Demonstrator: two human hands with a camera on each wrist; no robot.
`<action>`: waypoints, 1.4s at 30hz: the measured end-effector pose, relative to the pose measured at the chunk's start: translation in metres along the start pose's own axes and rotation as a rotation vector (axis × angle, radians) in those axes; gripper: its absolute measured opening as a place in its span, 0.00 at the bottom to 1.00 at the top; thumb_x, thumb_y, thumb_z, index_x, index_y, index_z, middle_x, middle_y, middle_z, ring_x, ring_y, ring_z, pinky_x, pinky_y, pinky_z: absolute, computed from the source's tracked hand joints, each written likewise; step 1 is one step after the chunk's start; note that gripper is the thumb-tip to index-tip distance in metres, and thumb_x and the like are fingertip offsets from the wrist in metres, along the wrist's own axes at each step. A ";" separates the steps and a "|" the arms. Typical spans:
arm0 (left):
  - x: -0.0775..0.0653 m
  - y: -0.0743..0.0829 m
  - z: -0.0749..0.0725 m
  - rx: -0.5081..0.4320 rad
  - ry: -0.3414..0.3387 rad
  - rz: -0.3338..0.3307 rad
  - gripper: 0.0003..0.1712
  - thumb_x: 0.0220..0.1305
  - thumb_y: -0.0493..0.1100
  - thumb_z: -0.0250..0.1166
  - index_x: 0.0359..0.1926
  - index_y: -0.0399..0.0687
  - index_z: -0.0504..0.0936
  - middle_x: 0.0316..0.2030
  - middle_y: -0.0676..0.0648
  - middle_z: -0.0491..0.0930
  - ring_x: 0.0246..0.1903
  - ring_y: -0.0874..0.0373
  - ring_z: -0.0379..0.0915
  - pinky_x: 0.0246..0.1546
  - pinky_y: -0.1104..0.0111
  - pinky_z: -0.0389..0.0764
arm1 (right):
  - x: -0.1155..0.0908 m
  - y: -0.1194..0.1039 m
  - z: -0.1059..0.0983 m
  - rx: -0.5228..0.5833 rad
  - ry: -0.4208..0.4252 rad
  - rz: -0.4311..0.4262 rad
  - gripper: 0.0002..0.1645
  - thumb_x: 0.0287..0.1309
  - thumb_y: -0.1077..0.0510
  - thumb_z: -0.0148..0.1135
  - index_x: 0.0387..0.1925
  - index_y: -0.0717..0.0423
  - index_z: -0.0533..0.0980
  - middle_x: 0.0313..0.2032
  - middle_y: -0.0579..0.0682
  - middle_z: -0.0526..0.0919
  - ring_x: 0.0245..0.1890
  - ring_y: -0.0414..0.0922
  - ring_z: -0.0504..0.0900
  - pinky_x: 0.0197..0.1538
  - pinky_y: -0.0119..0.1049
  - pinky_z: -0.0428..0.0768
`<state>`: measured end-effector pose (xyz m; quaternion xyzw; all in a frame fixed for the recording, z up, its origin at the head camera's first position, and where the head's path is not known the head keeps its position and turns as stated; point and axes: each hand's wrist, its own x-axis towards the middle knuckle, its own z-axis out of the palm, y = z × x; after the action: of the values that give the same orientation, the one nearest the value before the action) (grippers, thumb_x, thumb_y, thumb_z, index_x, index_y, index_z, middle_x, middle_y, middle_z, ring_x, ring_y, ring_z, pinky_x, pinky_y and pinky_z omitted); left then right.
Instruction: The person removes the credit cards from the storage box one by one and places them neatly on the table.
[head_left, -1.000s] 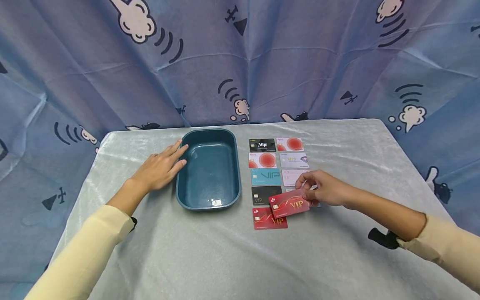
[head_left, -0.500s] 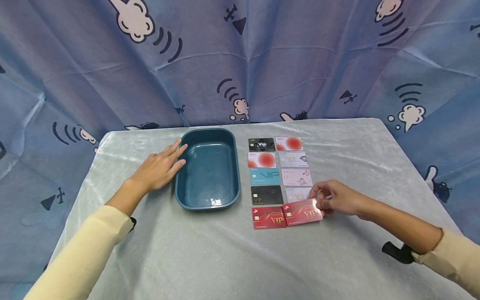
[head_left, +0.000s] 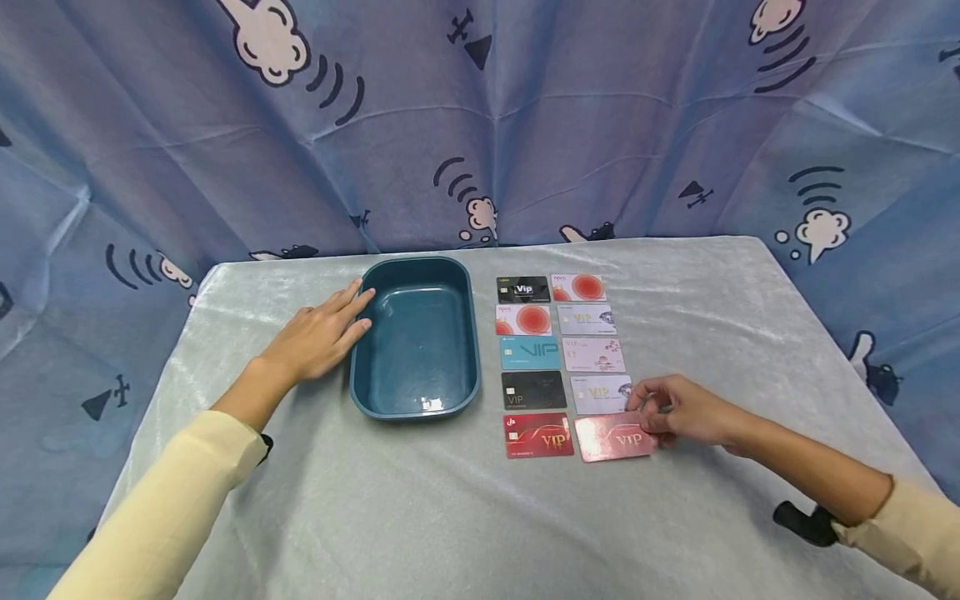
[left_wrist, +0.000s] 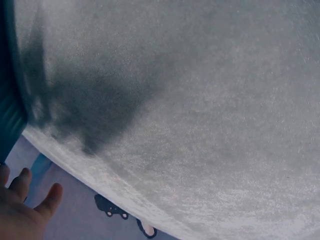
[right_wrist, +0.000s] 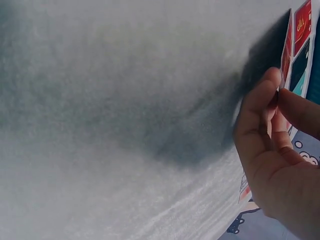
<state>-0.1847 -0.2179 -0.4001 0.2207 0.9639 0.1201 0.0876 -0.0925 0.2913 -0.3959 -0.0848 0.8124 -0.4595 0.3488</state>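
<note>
My right hand [head_left: 684,410] pinches a red VIP card [head_left: 611,437] by its right end, at the front of the right column of cards. In the right wrist view, thumb and fingers of the right hand [right_wrist: 272,135] meet on that card's edge, and the card stands off the cloth. Another red VIP card [head_left: 537,436] lies flat just left of it. Behind the held card lies a white VIP card [head_left: 600,394]. With fingers extended, my left hand [head_left: 318,337] touches the left rim of a dark teal tray [head_left: 476,350].
Two columns of cards lie right of the tray, among them a black card [head_left: 533,390], a teal card [head_left: 529,352] and a pink card [head_left: 593,354]. Grey velvety cloth [head_left: 420,517] covers the table. A blue patterned curtain [head_left: 600,125] hangs behind.
My right hand has carried the red card right and toward the front, off the other red card to a spot beside it. The left hand and tray stay put.
</note>
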 end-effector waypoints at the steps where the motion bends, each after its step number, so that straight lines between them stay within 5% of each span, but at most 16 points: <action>1: 0.000 0.000 0.000 0.000 -0.001 0.000 0.34 0.80 0.58 0.38 0.79 0.50 0.51 0.79 0.44 0.42 0.75 0.43 0.46 0.63 0.36 0.59 | 0.000 0.001 0.001 -0.006 0.004 0.003 0.12 0.56 0.74 0.55 0.43 0.70 0.74 0.27 0.54 0.77 0.25 0.42 0.76 0.28 0.33 0.77; 26: 0.002 0.001 0.000 0.001 0.005 0.013 0.34 0.80 0.58 0.38 0.79 0.49 0.51 0.79 0.43 0.43 0.75 0.42 0.46 0.63 0.36 0.60 | -0.003 -0.002 -0.001 -0.084 0.041 0.095 0.14 0.61 0.62 0.64 0.45 0.66 0.75 0.31 0.54 0.79 0.30 0.49 0.80 0.32 0.36 0.80; 34: 0.003 0.002 -0.004 0.013 -0.011 0.014 0.34 0.80 0.56 0.42 0.79 0.48 0.51 0.78 0.42 0.44 0.75 0.42 0.47 0.64 0.36 0.59 | 0.005 -0.029 -0.013 -0.304 0.200 -0.025 0.15 0.63 0.61 0.63 0.48 0.68 0.74 0.37 0.54 0.81 0.30 0.46 0.79 0.31 0.34 0.78; 42: 0.005 0.004 -0.013 0.007 -0.011 0.043 0.34 0.78 0.53 0.48 0.77 0.43 0.57 0.76 0.36 0.49 0.71 0.37 0.55 0.64 0.39 0.61 | 0.029 -0.066 -0.046 -0.383 0.375 -0.088 0.20 0.68 0.56 0.59 0.55 0.66 0.73 0.47 0.61 0.80 0.41 0.52 0.79 0.39 0.38 0.80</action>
<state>-0.1902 -0.2145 -0.3867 0.2422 0.9590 0.1172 0.0894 -0.1559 0.2724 -0.3416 -0.0979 0.9304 -0.3200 0.1493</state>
